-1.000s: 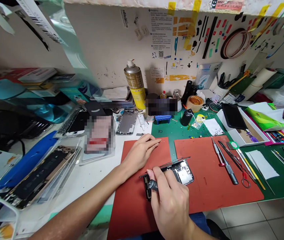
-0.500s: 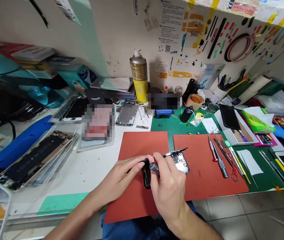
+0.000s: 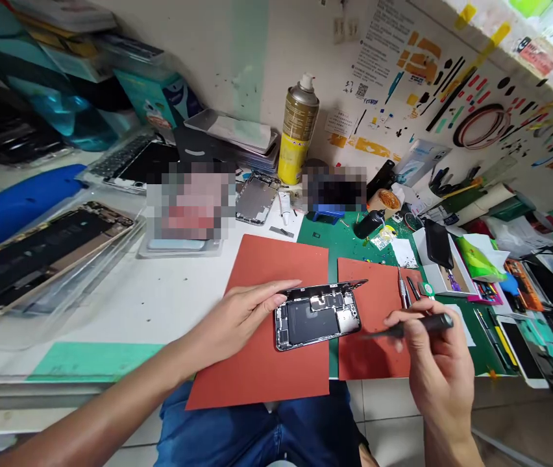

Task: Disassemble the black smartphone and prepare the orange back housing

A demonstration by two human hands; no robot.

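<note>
An opened smartphone lies over the left red mat, its black battery and circuit board showing. Its screen panel stands tilted up along the far edge. My left hand grips the raised panel at its left end between thumb and fingers. Off to the right, above the right red mat, my right hand is closed on a dark-handled screwdriver. Its thin shaft points left toward the phone, apart from it and blurred.
Tweezers and drivers lie on the right mat, partly behind my right hand. A yellow spray can stands at the wall. A white box holds a black phone part. At left lie a phone housing and a blue roll.
My right hand has moved right with the screwdriver, away from the phone, uncovering its inside. My left hand stays on the screen panel. The view has shifted and tilted.
</note>
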